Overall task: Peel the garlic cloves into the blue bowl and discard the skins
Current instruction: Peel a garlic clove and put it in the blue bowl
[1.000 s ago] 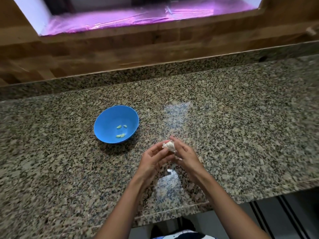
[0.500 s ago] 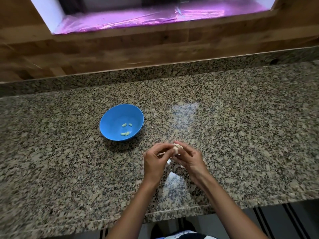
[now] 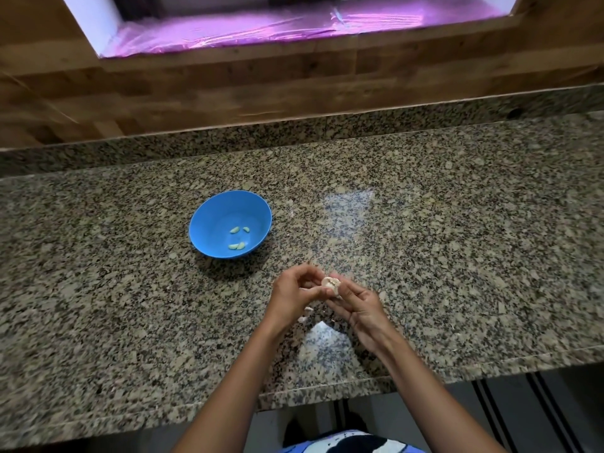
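So the counter (image 3: 457, 256) is speckled granite, brown, black and beige, and it fills the whole middle of the frame. It has a low upstand (image 3: 359, 129) of the same stone along the back. Above that the wall (image 3: 228, 93) is wood planks in mixed browns, kind of butcher-block looking. At the top of the frame there's an opening (image 3: 294, 24) glowing pink-purple, with a white edge at its upper left. The light makes two pale glare patches on the stone, one mid-frame (image 3: 346, 204) and one nearer the front edge (image 3: 323, 344). In the lower right, past the edge, there's grey floor (image 3: 451, 416) with dark stripes (image 3: 487, 416).
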`<state>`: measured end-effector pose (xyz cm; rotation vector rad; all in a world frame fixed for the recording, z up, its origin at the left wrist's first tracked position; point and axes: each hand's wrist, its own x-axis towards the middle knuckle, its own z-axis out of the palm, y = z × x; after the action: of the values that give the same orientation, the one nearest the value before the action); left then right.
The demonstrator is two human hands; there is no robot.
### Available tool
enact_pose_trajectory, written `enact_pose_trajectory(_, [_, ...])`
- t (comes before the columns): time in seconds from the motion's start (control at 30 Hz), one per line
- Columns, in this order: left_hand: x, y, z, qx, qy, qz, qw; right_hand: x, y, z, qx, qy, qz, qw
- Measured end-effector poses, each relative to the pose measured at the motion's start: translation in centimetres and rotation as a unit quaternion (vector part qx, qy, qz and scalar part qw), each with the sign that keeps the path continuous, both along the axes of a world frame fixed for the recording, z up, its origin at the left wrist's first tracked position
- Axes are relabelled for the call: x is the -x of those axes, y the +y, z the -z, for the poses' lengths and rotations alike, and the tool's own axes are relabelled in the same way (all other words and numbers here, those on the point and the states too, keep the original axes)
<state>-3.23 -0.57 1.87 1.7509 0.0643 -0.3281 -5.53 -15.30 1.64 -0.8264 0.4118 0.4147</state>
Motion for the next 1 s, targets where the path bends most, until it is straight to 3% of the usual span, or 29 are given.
enact_pose_trajectory(0.23, [-0.6, 0.5, -0.3, 0.019, 0.049, 0.082, 0.995, 0.4, 0.2, 0.6, 0.012, 0.011, 0.014, 1.000])
enact_pose_trajectory(0.33, [0.0, 0.3, 0.0, 0.044, 0.033, 0.017, 0.998, 0.0, 0.4, 0.8, 0.023, 0.002, 0.015, 1.000])
enact_pose_trajectory(0.4, [0.7, 0.6, 0.5, 0.089, 0.057, -0.084, 0.991, -0.9, 0.3, 0.7, 0.114, -0.021, -0.011, 0.993])
enact_pose_trajectory(0.47, [1.1, 1.5, 1.3, 0.060, 0.077, -0.154, 0.983, -1.9, -0.3, 0.9, 0.319, -0.088, -0.050, 0.942])
enact_pose_trajectory(0.53, [1.0, 2.8, 2.3, -0.121, 0.024, -0.134, 0.983, -2.6, -1.1, 1.5, 0.515, -0.168, -0.088, 0.836])
enact_pose_trajectory(0.57, [1.0, 3.3, 2.4, -0.212, -0.020, -0.104, 0.971, -2.7, -1.4, 1.8, 0.570, -0.195, -0.105, 0.791])
enact_pose_trajectory(0.6, [1.0, 3.6, 2.4, -0.275, -0.059, -0.072, 0.957, -2.6, -1.5, 2.0, 0.598, -0.214, -0.119, 0.763])
enact_pose_trajectory(0.73, [1.2, 3.3, 2.9, -0.382, -0.133, 0.020, 0.914, -2.0, -1.8, 3.6, 0.647, -0.217, -0.134, 0.718])
enact_pose_trajectory(0.83, [1.3, 3.2, 3.0, -0.305, -0.089, -0.039, 0.947, -1.1, -1.4, 3.8, 0.687, -0.248, -0.085, 0.677])
enact_pose_trajectory(0.9, [1.0, 3.2, 2.4, -0.137, 0.016, -0.112, 0.984, 0.0, -0.2, 3.3, 0.654, -0.301, -0.039, 0.693])
enact_pose_trajectory(0.93, [0.8, 3.1, 2.0, -0.046, 0.081, -0.138, 0.986, 0.7, 0.5, 3.2, 0.634, -0.321, -0.048, 0.702])
enact_pose_trajectory(1.0, [0.8, 3.3, 1.6, 0.013, 0.138, -0.157, 0.978, 1.7, 1.5, 3.2, 0.598, -0.316, -0.115, 0.727])
